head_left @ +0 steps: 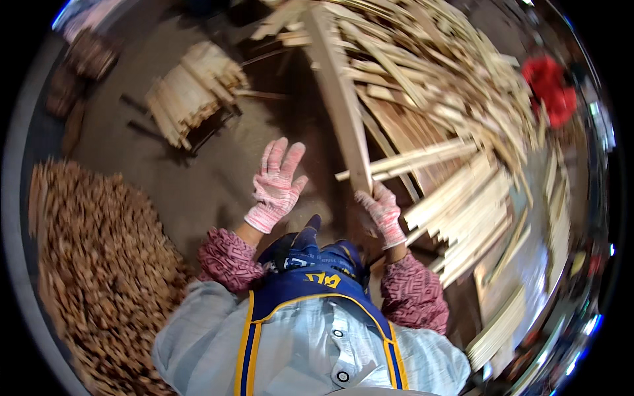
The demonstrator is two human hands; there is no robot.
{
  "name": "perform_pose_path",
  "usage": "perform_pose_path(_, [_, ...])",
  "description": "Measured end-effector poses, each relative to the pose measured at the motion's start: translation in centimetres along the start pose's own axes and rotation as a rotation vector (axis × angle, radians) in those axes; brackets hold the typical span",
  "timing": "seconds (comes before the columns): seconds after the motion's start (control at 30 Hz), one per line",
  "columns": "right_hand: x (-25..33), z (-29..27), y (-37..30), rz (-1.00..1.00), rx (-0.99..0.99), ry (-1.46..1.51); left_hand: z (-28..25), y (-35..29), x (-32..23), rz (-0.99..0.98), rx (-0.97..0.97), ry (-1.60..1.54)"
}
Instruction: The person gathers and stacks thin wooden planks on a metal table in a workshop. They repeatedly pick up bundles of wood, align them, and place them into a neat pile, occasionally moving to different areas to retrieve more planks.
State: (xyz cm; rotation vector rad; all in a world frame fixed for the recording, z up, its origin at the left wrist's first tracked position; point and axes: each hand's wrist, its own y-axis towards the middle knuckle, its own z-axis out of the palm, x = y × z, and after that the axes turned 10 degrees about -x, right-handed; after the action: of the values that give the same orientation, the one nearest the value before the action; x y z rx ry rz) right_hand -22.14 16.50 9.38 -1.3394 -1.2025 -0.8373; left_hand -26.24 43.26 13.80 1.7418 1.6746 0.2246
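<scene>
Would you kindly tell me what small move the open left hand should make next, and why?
Probably bring the left hand onto the long plank: only the right hand grips its near end, while the far end lies over the slat pile.

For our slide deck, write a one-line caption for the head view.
Gloved right hand grips a long wooden plank beside a heap of slats; left hand raised open.

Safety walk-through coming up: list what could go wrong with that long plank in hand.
1. Only the right hand grips the long plank at its near end; the left hand is open and off it, so it might tip or slip.
2. Its far end lies among the loose slat pile, which may shift as it moves.
</scene>
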Motion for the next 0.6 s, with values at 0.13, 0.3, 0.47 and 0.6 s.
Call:
perform_pose_path(0.13, [1.9, 10.3, 2.0, -0.327, 0.259, -0.585, -1.8, -2.2, 11.4, 0.21, -0.014, 0.325])
perform_pose_path(0.3, [5.6, 18.0, 6.4, -0.503, 0.6, -0.84, -3.3, -7.7, 25.4, 0.06, 0.06, 0.459])
perform_pose_path(0.47, [7.0, 23.7, 14.6, -0.797, 0.76, -0.932, -7.3, -3.9, 28.4, -0.147, 0.226, 0.404])
perform_pose_path(0.6, [12.4, 32.0, 22.5, -0.802, 0.934, -1.098, -6.1, -3.5, 31.6, -0.252, 0.334, 0.442])
